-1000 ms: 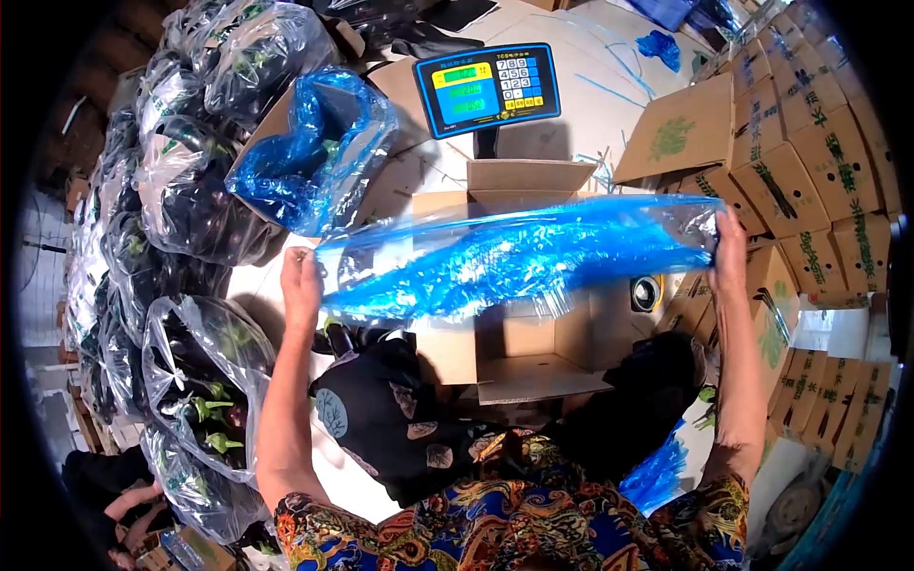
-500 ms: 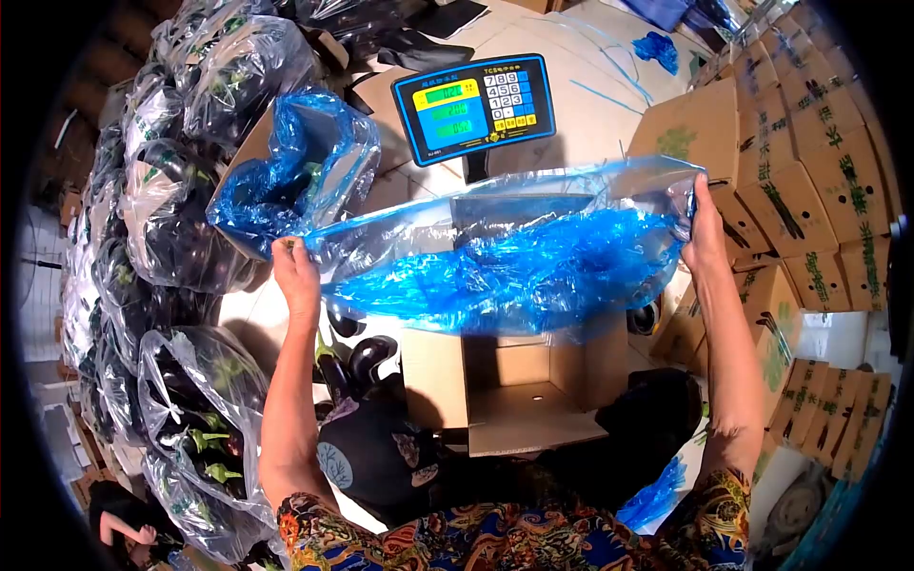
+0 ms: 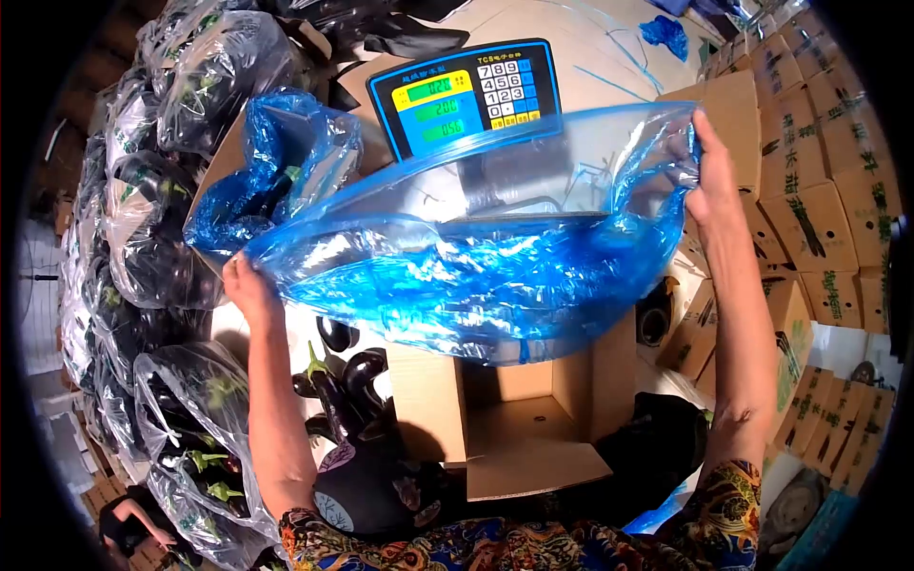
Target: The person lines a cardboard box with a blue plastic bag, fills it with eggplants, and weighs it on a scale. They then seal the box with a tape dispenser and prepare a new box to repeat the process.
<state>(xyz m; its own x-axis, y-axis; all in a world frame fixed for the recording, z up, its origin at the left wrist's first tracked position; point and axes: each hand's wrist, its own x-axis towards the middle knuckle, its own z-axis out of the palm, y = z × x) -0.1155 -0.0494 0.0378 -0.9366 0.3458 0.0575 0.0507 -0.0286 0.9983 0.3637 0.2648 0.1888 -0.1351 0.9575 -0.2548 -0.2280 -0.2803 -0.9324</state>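
A blue plastic bag (image 3: 495, 276) is stretched between my two hands, its mouth spread wide. My left hand (image 3: 249, 285) pinches its left edge, and my right hand (image 3: 714, 176) grips the right edge, held higher. Below the bag stands an open cardboard box (image 3: 428, 400), its near flap folded out towards me; the bag hides its far side. Behind the bag, the digital scale display (image 3: 457, 95) shows lit green readouts. Loose eggplants (image 3: 333, 395) lie on the floor left of the box.
Another cardboard box lined with blue plastic (image 3: 276, 162) stands at the left. Clear bags of eggplants (image 3: 195, 419) are heaped along the left side. Printed cartons (image 3: 809, 209) are stacked at the right. A person's arm (image 3: 143, 519) shows at lower left.
My hands have moved farther apart, the left one outward and the right one upward. The bag's mouth has opened wider, and the bag now covers the lower part of the scale display.
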